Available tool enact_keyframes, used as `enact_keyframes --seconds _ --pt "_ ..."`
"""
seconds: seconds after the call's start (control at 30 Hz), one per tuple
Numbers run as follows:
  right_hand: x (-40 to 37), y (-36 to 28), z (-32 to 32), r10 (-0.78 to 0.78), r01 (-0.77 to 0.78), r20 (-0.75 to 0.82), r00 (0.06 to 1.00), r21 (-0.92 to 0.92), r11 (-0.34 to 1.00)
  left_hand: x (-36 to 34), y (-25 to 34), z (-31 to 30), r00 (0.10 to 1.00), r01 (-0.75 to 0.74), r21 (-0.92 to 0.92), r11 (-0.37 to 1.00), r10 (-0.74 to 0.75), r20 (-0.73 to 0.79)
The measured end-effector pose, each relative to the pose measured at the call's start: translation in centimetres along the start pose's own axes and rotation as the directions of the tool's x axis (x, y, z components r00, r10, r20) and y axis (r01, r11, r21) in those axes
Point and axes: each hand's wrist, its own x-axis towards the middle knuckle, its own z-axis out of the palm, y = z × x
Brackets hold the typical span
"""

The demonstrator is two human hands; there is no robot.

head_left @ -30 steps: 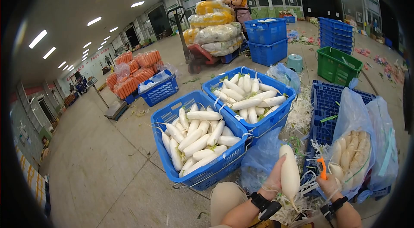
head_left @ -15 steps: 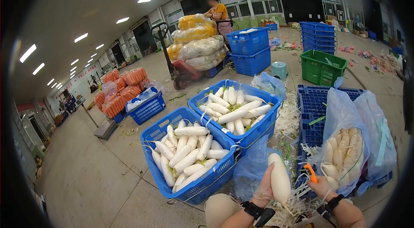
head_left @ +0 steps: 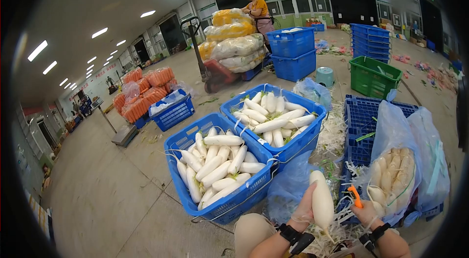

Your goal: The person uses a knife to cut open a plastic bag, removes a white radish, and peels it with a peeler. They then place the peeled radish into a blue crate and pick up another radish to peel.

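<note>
My left hand (head_left: 304,207) is closed round the side of a white daikon radish (head_left: 322,202), which hangs nearly upright with its thin root tip down. My right hand (head_left: 365,212) grips an orange-handled peeler (head_left: 356,196), held apart from the daikon. White peel strips (head_left: 337,216) lie below and between the hands. Just beyond my right hand, an open clear bag (head_left: 396,133) holds several pale daikons (head_left: 391,175). To the left of my hands, two blue crates, one nearer (head_left: 233,215) and one farther (head_left: 305,148), are full of white daikons.
A blue plastic pallet (head_left: 359,111) lies under the bag. Behind it stand a green crate (head_left: 373,80) and stacked blue crates (head_left: 370,43). A person (head_left: 259,11) leans by a pallet jack (head_left: 215,72) loaded with sacks. Bagged carrots (head_left: 146,94) and a floor scale (head_left: 128,133) are at left.
The view has turned slightly left, so the surroundings sit farther right in the picture. Both hands keep their hold on the daikon and the peeler.
</note>
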Motion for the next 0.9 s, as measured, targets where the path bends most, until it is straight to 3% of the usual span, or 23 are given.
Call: enact_keyframes --seconds 0.3,0.5,0.9 --pt "-0.01 0.39 -0.15 -0.057 0.057 0.004 0.998 -0.076 0.995 0.06 -0.07 0.01 0.999 0.042 0.020 0.999 -0.042 -0.009" --pt "-0.26 0.18 -0.06 -0.071 0.071 0.015 0.997 0.006 0.997 0.36 -0.19 -0.18 0.999 0.040 0.009 0.999 -0.040 -0.024" --pt "-0.21 0.12 0.04 -0.024 0.025 0.038 0.999 -0.005 1.000 0.84 -0.30 -0.67 0.998 0.028 0.024 0.999 -0.026 -0.061"
